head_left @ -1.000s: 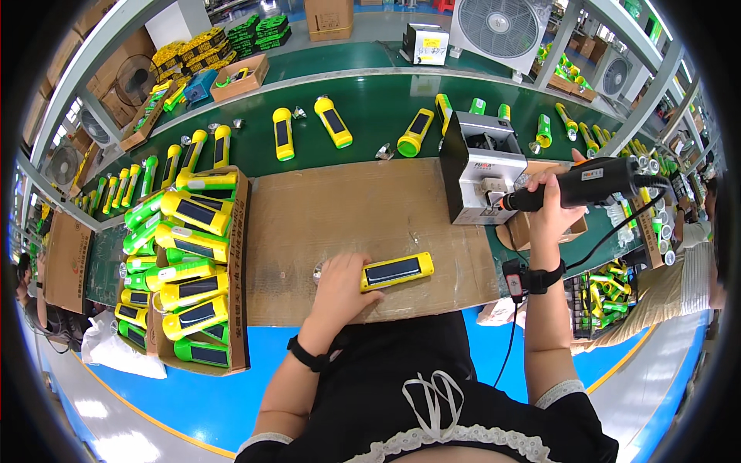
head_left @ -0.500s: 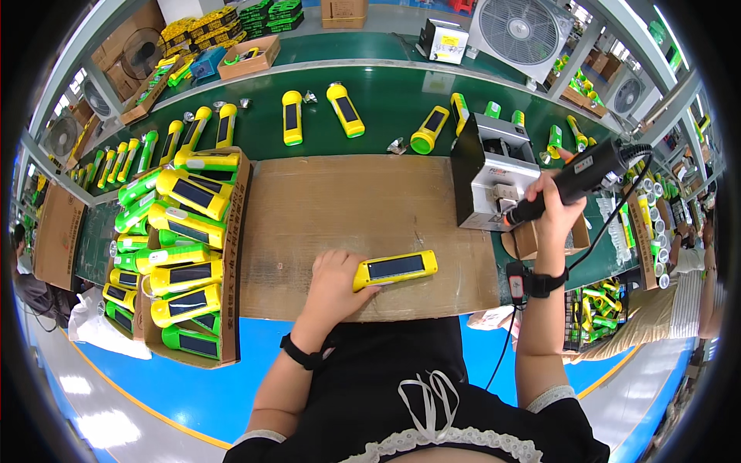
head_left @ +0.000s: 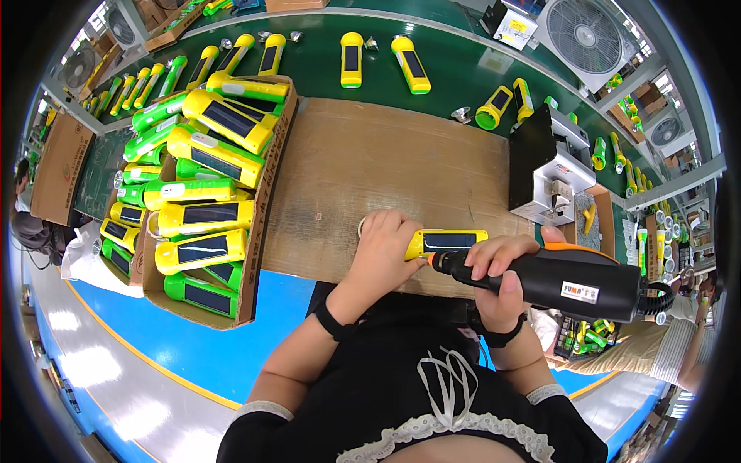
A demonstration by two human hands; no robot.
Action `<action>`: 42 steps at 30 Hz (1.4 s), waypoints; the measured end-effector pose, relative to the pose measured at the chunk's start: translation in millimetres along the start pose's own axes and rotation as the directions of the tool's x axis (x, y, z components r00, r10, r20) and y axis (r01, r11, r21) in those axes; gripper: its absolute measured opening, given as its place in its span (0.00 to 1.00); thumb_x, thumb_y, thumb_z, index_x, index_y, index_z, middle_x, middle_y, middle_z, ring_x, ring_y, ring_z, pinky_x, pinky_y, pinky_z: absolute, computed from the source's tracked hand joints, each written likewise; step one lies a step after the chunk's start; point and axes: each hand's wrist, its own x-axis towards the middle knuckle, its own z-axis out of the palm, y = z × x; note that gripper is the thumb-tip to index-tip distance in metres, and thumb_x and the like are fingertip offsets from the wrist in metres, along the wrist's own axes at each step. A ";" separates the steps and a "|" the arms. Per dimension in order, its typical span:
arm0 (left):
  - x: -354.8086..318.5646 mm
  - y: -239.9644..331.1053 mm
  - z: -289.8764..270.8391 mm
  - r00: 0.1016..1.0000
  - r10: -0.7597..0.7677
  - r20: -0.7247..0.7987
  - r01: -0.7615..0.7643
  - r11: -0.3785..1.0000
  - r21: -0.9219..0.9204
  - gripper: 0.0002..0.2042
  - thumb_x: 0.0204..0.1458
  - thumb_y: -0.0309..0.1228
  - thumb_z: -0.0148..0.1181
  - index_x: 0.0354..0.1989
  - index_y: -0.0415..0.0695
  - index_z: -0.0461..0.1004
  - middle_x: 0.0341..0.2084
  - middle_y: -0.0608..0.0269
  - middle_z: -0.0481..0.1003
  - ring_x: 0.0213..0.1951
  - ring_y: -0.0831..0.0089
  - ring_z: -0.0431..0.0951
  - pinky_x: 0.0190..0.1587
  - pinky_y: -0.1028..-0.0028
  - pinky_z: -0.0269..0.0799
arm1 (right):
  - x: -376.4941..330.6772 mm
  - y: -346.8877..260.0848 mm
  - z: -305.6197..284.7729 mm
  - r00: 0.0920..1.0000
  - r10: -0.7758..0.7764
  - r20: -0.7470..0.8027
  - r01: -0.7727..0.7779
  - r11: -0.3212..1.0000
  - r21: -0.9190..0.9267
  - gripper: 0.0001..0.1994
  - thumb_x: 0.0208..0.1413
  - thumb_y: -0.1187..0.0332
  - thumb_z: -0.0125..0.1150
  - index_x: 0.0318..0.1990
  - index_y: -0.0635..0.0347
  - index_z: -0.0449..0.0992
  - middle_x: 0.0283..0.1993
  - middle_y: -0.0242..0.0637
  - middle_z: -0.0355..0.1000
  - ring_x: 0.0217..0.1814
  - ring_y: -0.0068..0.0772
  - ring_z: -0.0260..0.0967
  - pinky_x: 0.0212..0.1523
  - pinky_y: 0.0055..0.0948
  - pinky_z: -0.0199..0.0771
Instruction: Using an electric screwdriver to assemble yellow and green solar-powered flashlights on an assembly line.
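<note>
On the cardboard sheet a yellow solar flashlight lies on its side, its dark panel facing up. My left hand is closed round its left end, pressing it to the sheet. My right hand grips a black electric screwdriver with an orange strip, held level and pointing left. The screwdriver's tip is by my left fingertips at the flashlight's near left side; whether it touches the flashlight or a screw, I cannot tell.
A cardboard box heaped with yellow and green flashlights stands at the left. More flashlights and small reflectors line the green bench at the back. A black-and-silver machine stands at the right, with a small open box beside it.
My right hand has brought the screwdriver from beside the machine down and left to the flashlight. My left hand still holds the flashlight. The whole view has shifted.
</note>
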 end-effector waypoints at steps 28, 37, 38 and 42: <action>-0.6 0.7 2.5 0.999 -0.022 0.031 0.022 1.000 -0.002 0.19 0.31 0.31 0.67 0.36 0.43 0.73 0.34 0.57 0.67 0.42 0.58 0.66 0.47 0.62 0.60 | -3.2 27.6 10.1 0.993 0.015 0.120 0.017 0.964 -0.266 0.26 0.53 0.71 0.55 0.55 0.55 0.48 0.29 0.35 0.62 0.25 0.27 0.63 0.33 0.32 0.69; 3.3 1.2 6.7 0.999 0.040 -0.034 -0.039 0.999 0.037 0.20 0.29 0.29 0.68 0.35 0.43 0.72 0.33 0.55 0.66 0.40 0.56 0.66 0.45 0.61 0.61 | -0.8 30.0 0.1 0.978 0.053 0.203 0.030 0.923 -0.384 0.25 0.54 0.79 0.49 0.57 0.57 0.46 0.32 0.37 0.61 0.29 0.27 0.63 0.37 0.32 0.69; 3.2 1.5 6.8 1.000 0.020 -0.023 -0.019 0.999 0.035 0.21 0.29 0.29 0.69 0.36 0.43 0.73 0.33 0.55 0.66 0.41 0.56 0.67 0.45 0.61 0.61 | -0.9 26.7 2.2 0.981 0.027 0.192 0.049 0.922 -0.383 0.25 0.54 0.79 0.49 0.57 0.57 0.46 0.32 0.37 0.61 0.29 0.27 0.63 0.37 0.32 0.69; -1.8 13.5 9.1 0.999 -0.023 0.047 0.020 0.997 0.081 0.23 0.28 0.30 0.70 0.38 0.45 0.74 0.34 0.56 0.67 0.41 0.56 0.67 0.45 0.61 0.60 | -12.6 15.7 -4.3 0.991 0.129 -0.031 -0.132 0.951 -0.280 0.25 0.44 0.80 0.58 0.50 0.66 0.55 0.28 0.29 0.69 0.30 0.18 0.68 0.46 0.24 0.65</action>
